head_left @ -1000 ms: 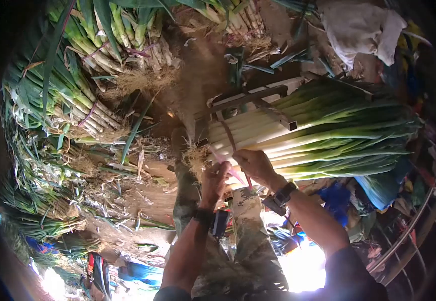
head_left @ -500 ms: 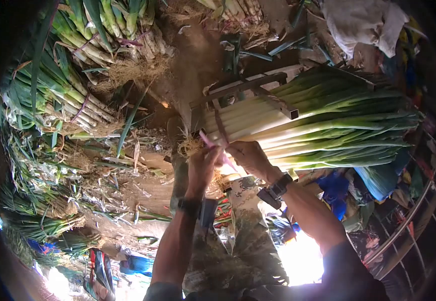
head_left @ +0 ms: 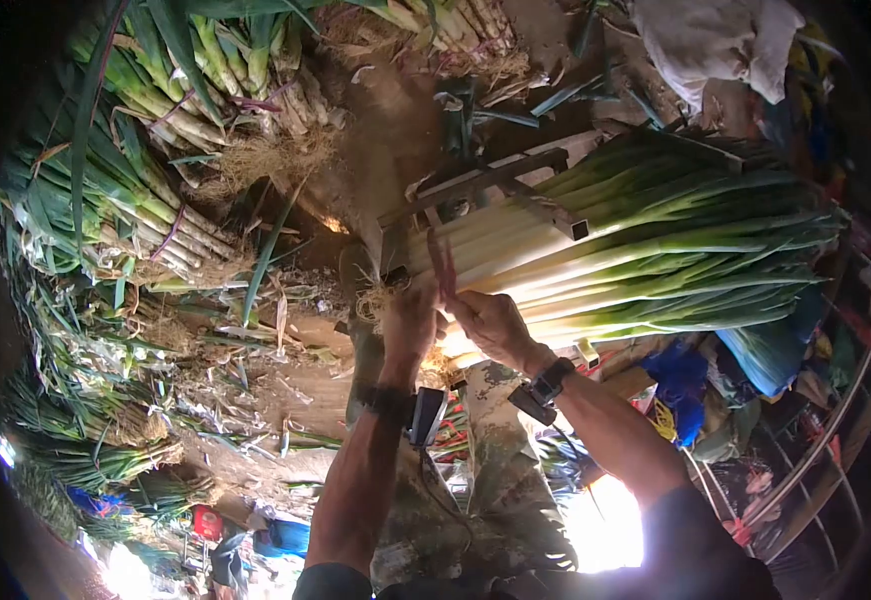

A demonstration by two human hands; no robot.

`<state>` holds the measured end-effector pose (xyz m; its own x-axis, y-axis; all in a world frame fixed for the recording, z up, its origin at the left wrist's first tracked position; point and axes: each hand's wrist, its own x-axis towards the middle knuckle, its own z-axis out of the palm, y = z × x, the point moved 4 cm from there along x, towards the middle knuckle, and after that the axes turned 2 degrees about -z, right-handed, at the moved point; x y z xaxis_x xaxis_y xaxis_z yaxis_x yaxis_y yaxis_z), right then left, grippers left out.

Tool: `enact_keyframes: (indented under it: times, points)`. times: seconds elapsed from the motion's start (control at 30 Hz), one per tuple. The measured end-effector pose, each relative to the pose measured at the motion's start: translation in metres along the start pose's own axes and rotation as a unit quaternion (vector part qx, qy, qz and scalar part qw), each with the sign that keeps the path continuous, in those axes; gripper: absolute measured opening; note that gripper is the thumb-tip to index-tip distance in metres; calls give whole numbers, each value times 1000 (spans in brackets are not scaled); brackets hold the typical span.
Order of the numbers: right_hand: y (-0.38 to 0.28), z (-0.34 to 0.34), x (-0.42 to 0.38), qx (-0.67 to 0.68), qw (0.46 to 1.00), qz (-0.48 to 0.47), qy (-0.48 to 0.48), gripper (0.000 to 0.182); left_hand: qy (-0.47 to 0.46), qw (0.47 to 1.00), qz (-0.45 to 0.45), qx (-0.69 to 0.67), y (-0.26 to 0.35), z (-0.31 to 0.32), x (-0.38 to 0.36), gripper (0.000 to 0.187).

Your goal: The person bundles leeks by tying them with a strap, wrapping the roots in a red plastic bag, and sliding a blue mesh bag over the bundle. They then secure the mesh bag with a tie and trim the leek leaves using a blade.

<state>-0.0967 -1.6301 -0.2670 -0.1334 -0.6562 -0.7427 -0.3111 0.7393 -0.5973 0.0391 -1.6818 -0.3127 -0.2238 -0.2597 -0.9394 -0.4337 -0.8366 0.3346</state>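
Many leeks lie bunched — within a metal frame.

We see a pale cloth crumpled at upper right and blue plastic bunched lower down. At left we find leaf scraps littering the ground, with a red object at lower left.

I see scallions grading from white to deep green toward three o'clock, a strap, perhaps dusky pink, at dial centre, and camouflage-patterned trousers at six.
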Motion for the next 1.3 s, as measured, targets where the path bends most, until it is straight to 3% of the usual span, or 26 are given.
enact_keyframes:
  times: [0.13,0.2,0.23,0.3,0.33,0.4,0.47,0.5,0.53,0.6,0.63,0.67,0.7,0.73,0.8,0.87,0.9,0.93,0.97,1.0,1.1,1.23,1.3]
  points:
    - [-3,5,5,47,998,-26,28,30,-17,990,-45,-136,4,9,2,23]
    - [12,9,2,173,980,93,39,32,-37,977,-34,-209,5,19,-1,21]
    - [11,9,3,172,980,93,38,32,-54,958,-22,-282,5,21,-2,21]
    - [13,11,5,328,932,154,18,31,-64,947,-26,-314,1,21,-1,22]
    - [12,8,6,328,932,155,19,31,-76,935,-32,-346,-8,22,2,23]
    - [12,10,9,456,863,209,-56,28,-110,911,-70,-391,-13,15,5,17]
    - [17,6,17,378,896,204,-113,26,-149,935,-64,-316,-3,9,-3,7]
    - [15,1,19,363,899,207,-132,27,-172,968,-34,-177,-4,2,3,21]
    - [12,-2,19,348,901,210,-150,27,-171,969,-35,-176,-8,1,7,21]
    - [-1,-5,15,320,923,159,-142,27,-182,975,120,49,5,0,8,24]
    - [-6,-10,14,287,943,108,-132,28,-177,968,126,124,12,-2,5,18]
    - [17,-2,16,295,933,123,-165,30,-180,968,130,121,19,-5,4,18]
    - [15,-4,15,225,960,101,-134,29,-144,923,218,282,27,-11,5,16]
    - [12,-4,13,153,980,77,-101,29,-100,846,298,431,39,-12,2,15]
    - [7,-7,10,175,982,44,-59,29,-98,864,256,421,47,-15,-2,15]
    - [-4,-9,11,92,994,-66,4,29,-74,929,171,319,50,-24,-1,13]
    - [-7,-9,12,94,993,-66,4,29,-30,788,516,335,73,-16,-9,14]
    - [-8,-8,12,81,995,-54,10,28,-29,788,515,337,70,-19,-8,14]
    - [-9,-9,13,68,997,-41,17,28,-70,931,273,230,55,-29,6,21]
    - [-6,-6,13,69,997,-40,16,28,-104,989,6,101,49,-27,3,28]
    - [4,-1,9,138,990,1,21,25,-121,992,44,-6,47,-19,-3,18]
    - [2,-2,9,111,994,1,21,26,-110,993,9,-32,47,-15,-5,19]
    - [6,2,8,108,994,1,34,27,-151,988,17,-15,50,-12,-3,26]
